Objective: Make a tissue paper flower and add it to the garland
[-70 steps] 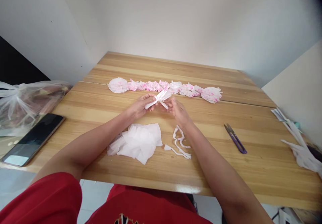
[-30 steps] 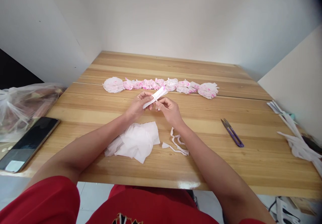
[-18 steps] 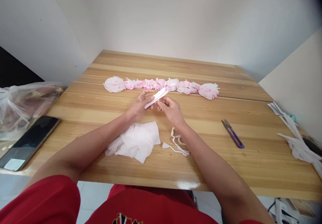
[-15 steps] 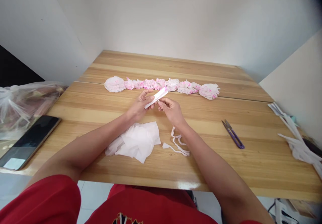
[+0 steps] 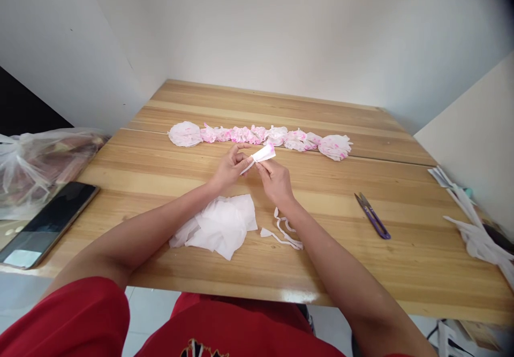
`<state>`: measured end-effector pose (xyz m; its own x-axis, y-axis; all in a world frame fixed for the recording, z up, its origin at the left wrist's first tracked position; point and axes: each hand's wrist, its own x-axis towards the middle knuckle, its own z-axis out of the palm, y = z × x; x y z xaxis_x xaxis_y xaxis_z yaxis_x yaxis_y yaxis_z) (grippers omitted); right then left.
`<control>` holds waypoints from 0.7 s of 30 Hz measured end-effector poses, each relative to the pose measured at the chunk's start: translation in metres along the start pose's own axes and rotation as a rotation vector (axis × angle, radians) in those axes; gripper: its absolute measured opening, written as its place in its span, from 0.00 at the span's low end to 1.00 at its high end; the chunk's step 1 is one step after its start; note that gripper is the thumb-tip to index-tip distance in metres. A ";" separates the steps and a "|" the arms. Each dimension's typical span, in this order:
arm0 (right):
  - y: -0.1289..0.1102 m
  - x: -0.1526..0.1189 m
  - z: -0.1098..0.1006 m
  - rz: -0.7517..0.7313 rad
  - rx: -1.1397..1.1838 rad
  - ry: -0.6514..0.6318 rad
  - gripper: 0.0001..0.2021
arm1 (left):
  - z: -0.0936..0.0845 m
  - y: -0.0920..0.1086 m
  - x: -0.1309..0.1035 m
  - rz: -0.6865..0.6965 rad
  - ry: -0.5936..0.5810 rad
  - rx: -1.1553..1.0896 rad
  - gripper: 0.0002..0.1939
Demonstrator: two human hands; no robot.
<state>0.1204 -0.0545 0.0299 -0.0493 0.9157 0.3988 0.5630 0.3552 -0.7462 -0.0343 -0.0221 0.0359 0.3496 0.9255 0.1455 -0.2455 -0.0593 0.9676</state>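
Above the middle of the table, a folded strip of white tissue paper [image 5: 264, 153] with a pink-stained end is pinched at its middle by my left hand [image 5: 232, 168]. The strip looks narrowed there and fans out toward its pink end. My right hand [image 5: 276, 179] is closed at the same spot, its fingertips on the strip's near side; whether a thin tie lies between them I cannot make out. Behind the hands lies a row of pink-and-white tissue paper flowers [image 5: 241, 134]. Loose white tissue sheets [image 5: 225, 223] and thin twisted white strips [image 5: 287, 234] lie nearer me.
Purple-handled thread snips [image 5: 372, 217] lie to the right, tips pointing away. At the left are a phone [image 5: 48, 223] and a clear plastic bag [image 5: 40, 169]. More white strips [image 5: 474, 228] lie by the right edge. Walls stand behind and beside the wooden table [image 5: 193, 276].
The folded strip has gone from flat to gathered at its middle, its pink end now fanned out. My right hand has turned and closed in at the pinch point.
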 end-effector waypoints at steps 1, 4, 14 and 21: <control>0.000 0.001 -0.001 0.017 0.018 0.003 0.14 | -0.001 0.001 0.000 0.019 -0.005 0.013 0.26; 0.005 0.004 -0.003 0.139 0.272 0.009 0.15 | -0.006 0.001 0.001 0.067 -0.014 -0.006 0.22; 0.016 0.006 -0.011 0.412 0.917 -0.170 0.12 | -0.006 0.008 0.000 0.243 -0.335 0.423 0.21; 0.019 0.003 -0.012 0.438 1.035 -0.351 0.10 | -0.002 0.005 -0.008 0.122 -0.513 0.514 0.30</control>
<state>0.1405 -0.0475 0.0232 -0.3335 0.9416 -0.0471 -0.3417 -0.1673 -0.9248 -0.0400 -0.0288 0.0391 0.7566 0.6176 0.2148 0.1011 -0.4351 0.8947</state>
